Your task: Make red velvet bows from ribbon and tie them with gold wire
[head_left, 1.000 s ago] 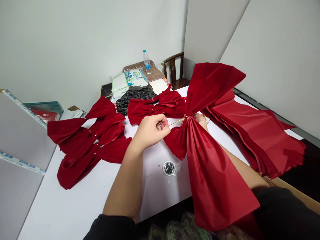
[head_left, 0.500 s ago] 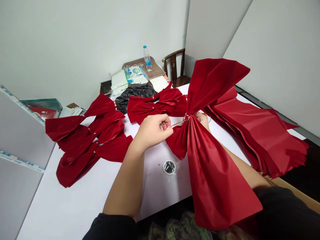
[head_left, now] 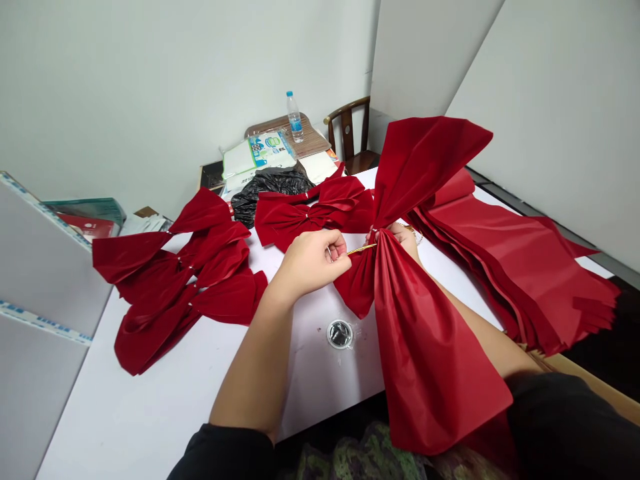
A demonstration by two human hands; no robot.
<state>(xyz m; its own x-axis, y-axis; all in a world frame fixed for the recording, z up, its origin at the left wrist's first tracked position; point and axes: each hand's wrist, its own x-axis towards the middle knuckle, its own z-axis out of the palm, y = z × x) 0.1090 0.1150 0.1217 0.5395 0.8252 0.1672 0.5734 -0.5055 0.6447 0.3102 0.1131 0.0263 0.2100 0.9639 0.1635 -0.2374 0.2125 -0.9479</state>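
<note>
Left hand is pinched tight on a gold wire, which runs right into the gathered waist of a big red bow. Right hand closes on that waist from behind, half hidden. The bow's long axis goes from upper right down toward me. Other red bows lie left on the white desk.

The big red bow is a deep crimson, darkening along its folds (almost wine-coloured in the creases), and the twist of wire at its gathered middle is gold. The sleeve is black, the table white, and the cloth below shows green-and-brown camouflage.
</note>
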